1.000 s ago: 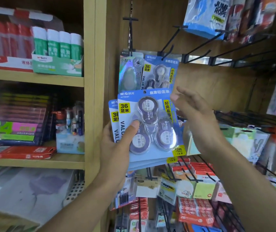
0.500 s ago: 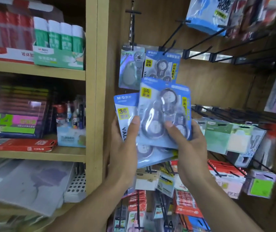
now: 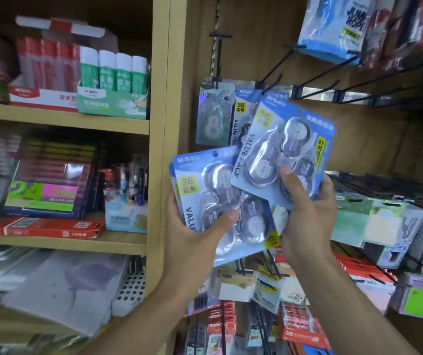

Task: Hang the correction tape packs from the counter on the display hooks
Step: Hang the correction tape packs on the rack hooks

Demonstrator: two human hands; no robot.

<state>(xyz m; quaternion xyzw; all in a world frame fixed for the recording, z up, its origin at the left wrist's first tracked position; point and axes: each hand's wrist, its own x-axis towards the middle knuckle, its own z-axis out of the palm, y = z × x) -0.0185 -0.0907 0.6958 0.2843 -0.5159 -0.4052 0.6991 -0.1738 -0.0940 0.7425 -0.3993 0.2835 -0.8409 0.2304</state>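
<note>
Since half a second ago our right hand (image 3: 305, 208) has lifted one pack (image 3: 282, 147) up-right off the stack (image 3: 218, 201) | left hand (image 3: 195, 237) clamps stack | step: carrying to hook (image 3: 273, 82) | next: align pack's hang-hole with hook tip

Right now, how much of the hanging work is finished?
Done: one value pack already hangs on a hook. In hand: the right hand lifts a single pack toward it. Left: the stack in the left hand.
</note>
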